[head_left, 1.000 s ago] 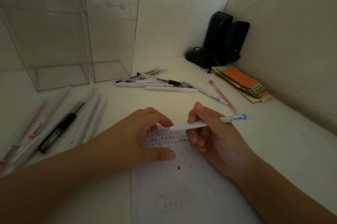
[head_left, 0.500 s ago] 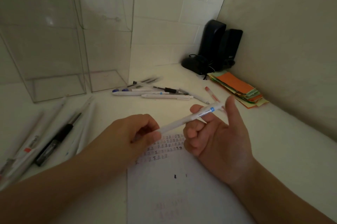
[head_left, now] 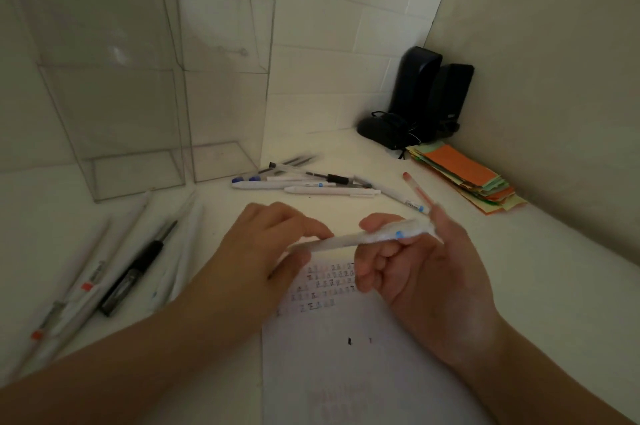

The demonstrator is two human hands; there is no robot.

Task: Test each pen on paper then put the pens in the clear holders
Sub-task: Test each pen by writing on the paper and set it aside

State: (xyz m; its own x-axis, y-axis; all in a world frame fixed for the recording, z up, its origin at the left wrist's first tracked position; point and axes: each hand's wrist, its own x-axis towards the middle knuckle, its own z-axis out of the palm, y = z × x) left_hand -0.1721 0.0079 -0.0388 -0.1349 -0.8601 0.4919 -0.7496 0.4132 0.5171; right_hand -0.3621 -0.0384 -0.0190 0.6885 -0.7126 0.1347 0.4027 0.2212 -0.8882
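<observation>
Both your hands share the slim white plastic pen with a blue band (head_left: 363, 237), above the scribbled white paper sheet (head_left: 346, 372) on the worktop: left hand (head_left: 263, 251) pinches its tip end, right hand (head_left: 415, 272) curls round the barrel. Judging by looks, it's light, stiff and smooth, so grip mid-barrel.

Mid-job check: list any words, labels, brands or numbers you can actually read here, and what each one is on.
None can be read.
Paper: rows of small handwritten marks, too blurred to read; two short dark test strokes below them.
White pen held in both hands: blue band, motion-blurred, no text legible.
Black pen and white pens at left: printing and red marks, too small to read.
Pens by the clear holders: blue labels, illegible.
</observation>
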